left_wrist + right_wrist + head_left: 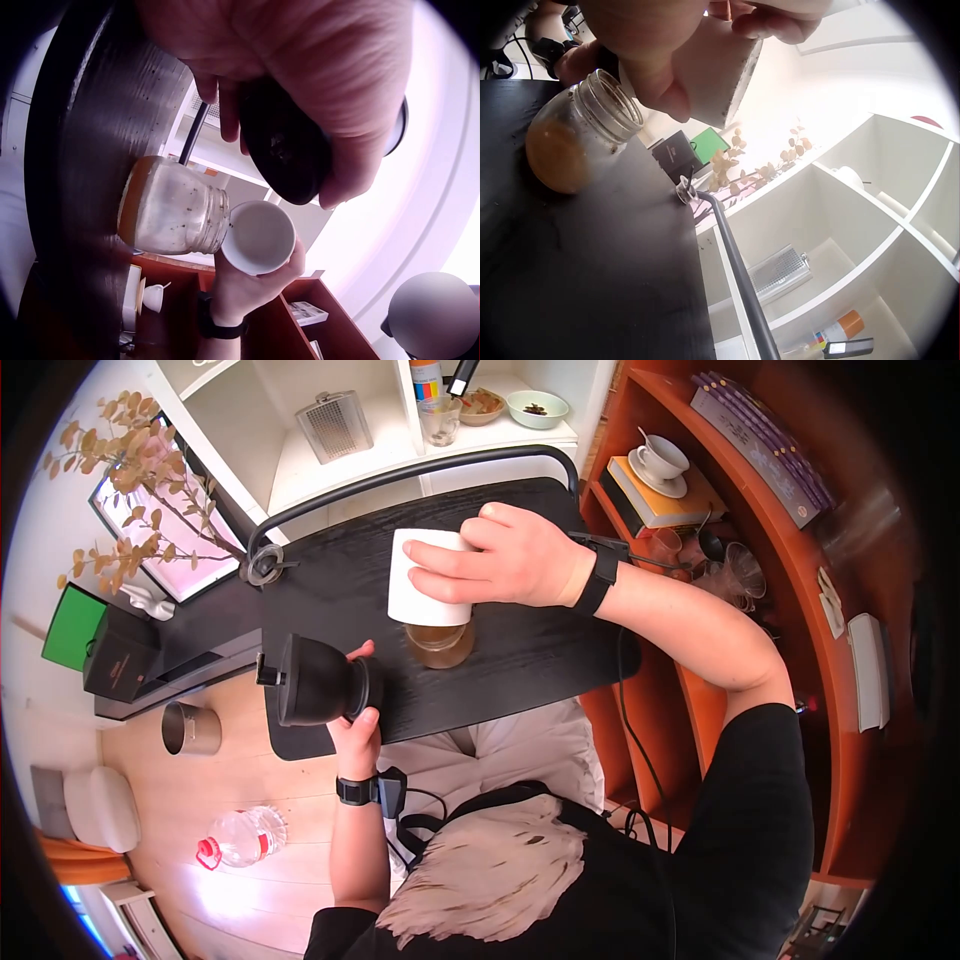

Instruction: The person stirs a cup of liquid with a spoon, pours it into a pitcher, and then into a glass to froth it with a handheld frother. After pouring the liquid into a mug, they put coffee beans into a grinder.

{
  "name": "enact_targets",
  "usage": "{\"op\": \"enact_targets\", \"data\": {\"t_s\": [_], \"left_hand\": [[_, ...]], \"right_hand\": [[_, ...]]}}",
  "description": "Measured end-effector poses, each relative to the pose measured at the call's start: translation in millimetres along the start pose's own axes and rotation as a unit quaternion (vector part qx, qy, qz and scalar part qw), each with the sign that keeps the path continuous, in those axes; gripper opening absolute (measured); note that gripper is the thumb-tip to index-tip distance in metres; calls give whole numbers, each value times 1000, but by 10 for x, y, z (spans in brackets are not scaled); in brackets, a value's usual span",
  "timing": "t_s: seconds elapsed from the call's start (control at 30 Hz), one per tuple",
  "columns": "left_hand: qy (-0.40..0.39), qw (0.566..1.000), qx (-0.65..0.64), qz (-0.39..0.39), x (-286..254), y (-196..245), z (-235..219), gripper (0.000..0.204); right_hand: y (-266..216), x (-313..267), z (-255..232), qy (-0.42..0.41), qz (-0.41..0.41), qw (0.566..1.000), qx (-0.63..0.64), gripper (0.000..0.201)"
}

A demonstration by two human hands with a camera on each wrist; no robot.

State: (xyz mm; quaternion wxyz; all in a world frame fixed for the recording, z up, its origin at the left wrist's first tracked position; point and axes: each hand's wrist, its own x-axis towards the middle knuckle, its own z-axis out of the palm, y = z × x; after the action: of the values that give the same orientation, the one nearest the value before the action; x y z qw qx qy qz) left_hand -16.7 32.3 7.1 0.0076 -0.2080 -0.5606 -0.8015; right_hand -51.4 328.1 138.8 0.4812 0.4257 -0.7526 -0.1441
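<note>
My right hand (pixel 525 560) grips a white cup (pixel 408 595), its fingers laid across the side. The cup is held tilted over a glass jar (pixel 440 650) on the black table. In the left wrist view, the cup's white inside (pixel 261 238) shows beside the jar's threaded mouth (pixel 214 220). Brown contents (pixel 559 157) fill the jar's lower part, and dark specks cling to its glass. My left hand (pixel 356 740) holds a black hourglass-shaped hand grinder (pixel 318 685) at its narrow part, left of the jar near the table's front edge.
A black rail (pixel 420 465) runs along the back of the table (pixel 330 575). Behind it stands a white shelf with a flask (pixel 335 428) and bowls. The red-brown bookcase (pixel 800 575) is at right. A metal pot (pixel 191 729) and a plastic bottle (pixel 245 838) are on the floor.
</note>
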Motion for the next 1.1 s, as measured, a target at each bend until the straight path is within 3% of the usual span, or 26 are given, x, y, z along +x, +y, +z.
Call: {"op": "enact_targets", "data": {"t_s": [0.37, 1.1], "left_hand": [[-10, 999, -47, -14, -12, -19, -47, 86], [-5, 999, -40, -20, -17, -6, -24, 87]], "right_hand": [[-39, -42, 52, -65, 18, 997, 28, 41], [-38, -30, 19, -71, 33, 996, 53, 44]]}}
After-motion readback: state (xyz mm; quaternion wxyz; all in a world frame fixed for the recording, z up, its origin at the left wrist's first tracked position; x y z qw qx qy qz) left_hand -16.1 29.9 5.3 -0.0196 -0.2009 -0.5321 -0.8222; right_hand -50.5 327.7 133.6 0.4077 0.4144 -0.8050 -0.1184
